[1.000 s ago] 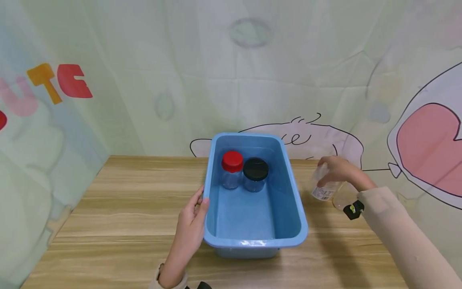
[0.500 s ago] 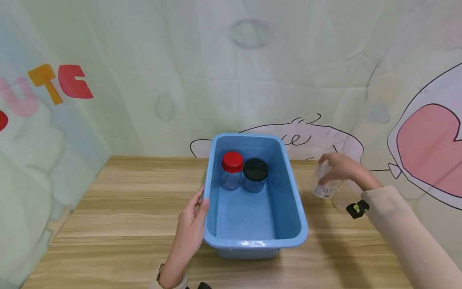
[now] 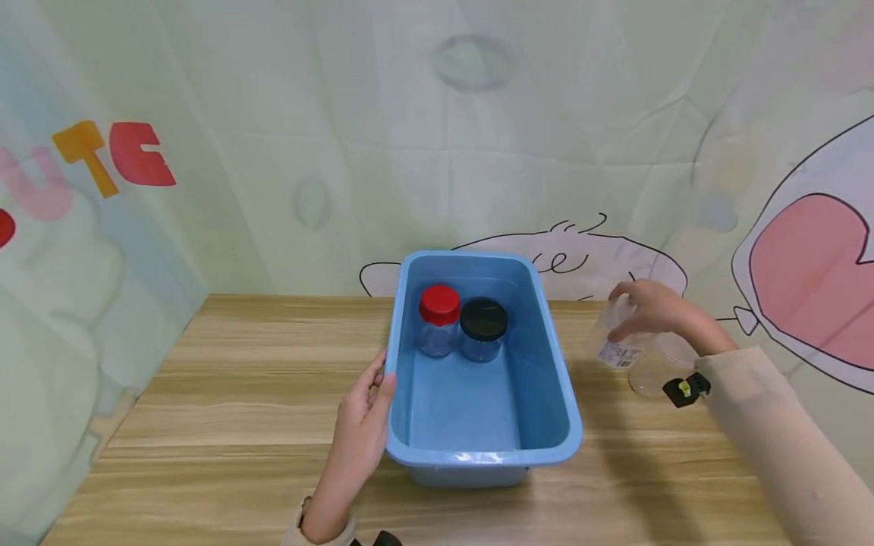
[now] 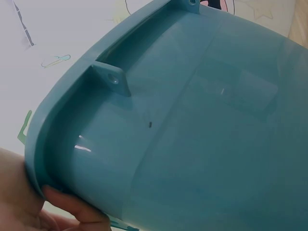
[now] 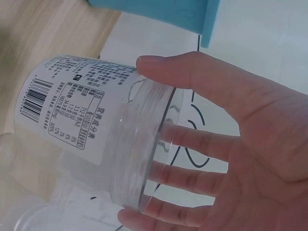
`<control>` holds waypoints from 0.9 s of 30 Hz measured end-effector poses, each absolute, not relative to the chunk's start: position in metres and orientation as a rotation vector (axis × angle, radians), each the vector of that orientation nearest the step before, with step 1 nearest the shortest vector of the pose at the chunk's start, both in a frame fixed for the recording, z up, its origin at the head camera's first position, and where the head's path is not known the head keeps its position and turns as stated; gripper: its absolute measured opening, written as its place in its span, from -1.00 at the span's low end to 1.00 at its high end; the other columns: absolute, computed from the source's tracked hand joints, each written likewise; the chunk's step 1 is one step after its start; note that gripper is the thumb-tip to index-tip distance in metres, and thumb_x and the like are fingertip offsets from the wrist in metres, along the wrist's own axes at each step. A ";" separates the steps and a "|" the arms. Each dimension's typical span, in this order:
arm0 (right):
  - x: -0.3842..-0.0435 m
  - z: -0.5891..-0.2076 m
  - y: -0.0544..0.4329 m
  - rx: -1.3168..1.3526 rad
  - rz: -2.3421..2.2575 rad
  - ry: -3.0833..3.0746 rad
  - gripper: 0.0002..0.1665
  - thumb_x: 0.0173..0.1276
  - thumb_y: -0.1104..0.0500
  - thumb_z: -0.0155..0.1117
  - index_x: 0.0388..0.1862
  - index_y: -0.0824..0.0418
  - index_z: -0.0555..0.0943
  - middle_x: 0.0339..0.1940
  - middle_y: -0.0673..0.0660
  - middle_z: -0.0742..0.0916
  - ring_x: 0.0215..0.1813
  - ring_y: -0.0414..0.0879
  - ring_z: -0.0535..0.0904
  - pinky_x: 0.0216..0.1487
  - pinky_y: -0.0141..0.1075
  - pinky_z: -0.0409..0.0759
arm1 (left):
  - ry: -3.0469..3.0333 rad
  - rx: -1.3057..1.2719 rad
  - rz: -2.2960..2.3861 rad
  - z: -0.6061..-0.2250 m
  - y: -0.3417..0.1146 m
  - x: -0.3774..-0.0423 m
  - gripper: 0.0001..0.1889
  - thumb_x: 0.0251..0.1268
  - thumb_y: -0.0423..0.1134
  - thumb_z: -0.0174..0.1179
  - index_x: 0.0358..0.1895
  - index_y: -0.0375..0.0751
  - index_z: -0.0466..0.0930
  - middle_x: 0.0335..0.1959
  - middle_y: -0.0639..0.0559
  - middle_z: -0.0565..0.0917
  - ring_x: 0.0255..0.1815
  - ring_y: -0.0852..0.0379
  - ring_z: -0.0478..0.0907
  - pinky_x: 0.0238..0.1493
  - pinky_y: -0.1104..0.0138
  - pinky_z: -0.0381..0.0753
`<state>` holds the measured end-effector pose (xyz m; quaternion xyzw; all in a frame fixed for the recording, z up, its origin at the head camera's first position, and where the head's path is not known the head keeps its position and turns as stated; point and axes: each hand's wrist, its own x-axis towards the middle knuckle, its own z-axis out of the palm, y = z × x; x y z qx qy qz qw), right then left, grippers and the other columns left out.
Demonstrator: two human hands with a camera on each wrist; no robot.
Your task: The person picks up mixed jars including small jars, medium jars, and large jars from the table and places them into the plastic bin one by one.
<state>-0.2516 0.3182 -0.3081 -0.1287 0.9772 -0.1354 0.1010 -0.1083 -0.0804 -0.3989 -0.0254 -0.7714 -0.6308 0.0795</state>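
My left hand (image 3: pixel 362 425) holds the left rim of a blue plastic tub (image 3: pixel 464 413); in the left wrist view fingers (image 4: pixel 77 207) curl beneath the tub's lip. Inside the tub, toward its far end, stand a clear jar with a red lid (image 3: pixel 439 305) and a shorter one with a black lid (image 3: pixel 483 318). To the right of the tub, my right hand (image 3: pixel 655 311) grips a lidless clear jar (image 3: pixel 620 353) around its open mouth. This jar is tilted, and its white label (image 5: pixel 62 106) bears print and a barcode. Another clear jar (image 3: pixel 652 371) stands beside it, partly behind the wrist.
The tub sits on a wood-grain table (image 3: pixel 259 394). A printed cloth backdrop (image 3: pixel 328 152) with cartoon drawings hangs right behind the table's far edge. The tub's right wall (image 3: pixel 554 356) rises between the held jar and the tub's inside.
My right hand has risen a little and shifted right, lifting and tilting the clear jar. The left hand and the tub have stayed put.
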 end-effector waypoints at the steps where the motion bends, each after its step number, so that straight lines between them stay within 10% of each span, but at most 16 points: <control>1: -0.252 -0.307 0.319 -0.385 -0.402 2.889 -0.21 0.04 0.10 0.61 0.16 0.49 0.49 0.05 0.61 0.53 -0.10 0.32 0.57 -0.31 -0.02 0.66 | -2.309 -0.078 -1.887 -0.399 -0.081 -0.108 -0.50 0.64 -0.23 -0.08 0.48 -0.41 0.22 -0.13 -0.21 0.48 -0.42 0.14 0.44 -0.36 0.34 0.54; 27: -0.246 -0.275 0.317 -0.419 -0.423 2.896 -0.22 0.12 0.09 0.55 0.17 0.54 0.46 0.03 0.59 0.53 -0.10 0.33 0.57 -0.31 0.01 0.67 | -2.304 -0.089 -1.875 -0.399 -0.081 -0.108 -0.50 0.64 -0.23 -0.08 0.47 -0.45 0.22 -0.13 -0.22 0.50 -0.40 0.10 0.47 -0.34 0.31 0.57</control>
